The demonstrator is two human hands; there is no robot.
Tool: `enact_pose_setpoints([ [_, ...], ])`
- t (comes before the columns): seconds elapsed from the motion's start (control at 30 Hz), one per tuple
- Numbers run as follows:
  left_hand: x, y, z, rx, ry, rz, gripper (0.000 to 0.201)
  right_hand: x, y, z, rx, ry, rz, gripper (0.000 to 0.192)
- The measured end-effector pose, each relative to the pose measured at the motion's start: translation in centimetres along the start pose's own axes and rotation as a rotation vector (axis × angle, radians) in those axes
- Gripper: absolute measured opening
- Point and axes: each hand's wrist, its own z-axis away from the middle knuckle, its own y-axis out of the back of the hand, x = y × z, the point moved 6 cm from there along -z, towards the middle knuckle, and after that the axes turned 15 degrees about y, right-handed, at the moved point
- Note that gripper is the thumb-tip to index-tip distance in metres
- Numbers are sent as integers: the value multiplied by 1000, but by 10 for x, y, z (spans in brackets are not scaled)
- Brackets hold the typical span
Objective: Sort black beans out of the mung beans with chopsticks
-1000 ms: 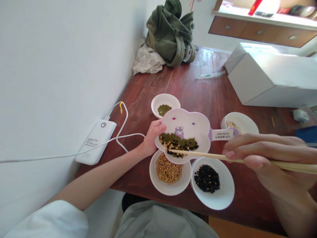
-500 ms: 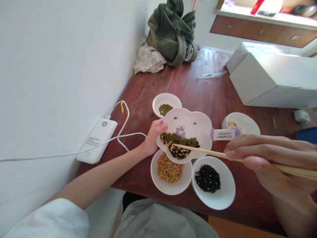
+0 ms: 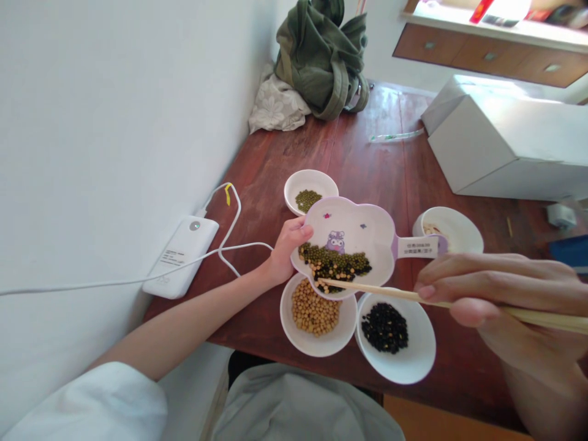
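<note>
left hand [image 3: 285, 252] grips flower plate [image 3: 353, 229] rim, right hand [image 3: 500, 294] pinches chopsticks [image 3: 372, 289] over mixed beans [image 3: 335, 264]; soybean bowl [image 3: 316, 340], black bean bowl [image 3: 413, 361] just beneath, power bank [image 3: 181, 257] left.

Bright daylight is coming in from the top right. It is washing out the shelf [image 3: 496, 24] and the white box [image 3: 505, 147] so they are glaring. The table [image 3: 367, 159] is shining near the far end. The right hand [image 3: 509, 306] is looking big and a bit blurry. Lines are bending at the edges.
</note>
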Motion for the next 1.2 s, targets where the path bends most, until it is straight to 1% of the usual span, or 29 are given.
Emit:
enact_pose_setpoints([
  [0.13, 2, -1, 0, -5, -23, 12, 36, 2, -1, 3, 14, -16, -50, 5],
  [0.23, 1, -1, 1, 5, -7, 34, 36, 3, -1, 3, 8, -1, -59, 3],
  [0.33, 0, 0, 1, 18, 12, 33, 37, -1, -3, 0, -12, -6, -26, 8],
  [0.4, 0, -1, 1, 17, 17, 34, 37, -4, -4, -1, -1, -45, 4, 15],
  [0.47, 0, -2, 0, 2, 16, 45, 38, -7, -3, -1, 42, -125, 50, 20],
  [0.57, 0, -3, 0, -24, 2, 51, 39, -12, -1, -1, 92, -184, 92, 22],
  [0.7, -1, -2, 0, -20, 13, 56, 39, -15, -2, -1, 70, -159, 72, 21],
  [0.83, -2, -2, -1, -40, 12, 56, 39, -8, 4, 3, 31, -138, 51, 22],
  [0.97, -3, -1, -2, -33, 22, 50, 40, -2, 12, 6, -32, 0, 25, 14],
  [1.03, -4, -1, -2, -25, 21, 45, 40, -1, 13, 7, -73, 31, 20, 11],
  [1.1, -3, 0, -2, -19, 13, 48, 38, -1, 13, 10, -41, -20, 52, 15],
  [1.2, -3, 0, -1, -6, -4, 70, 37, -6, 15, 15, 71, -94, 126, 20],
])
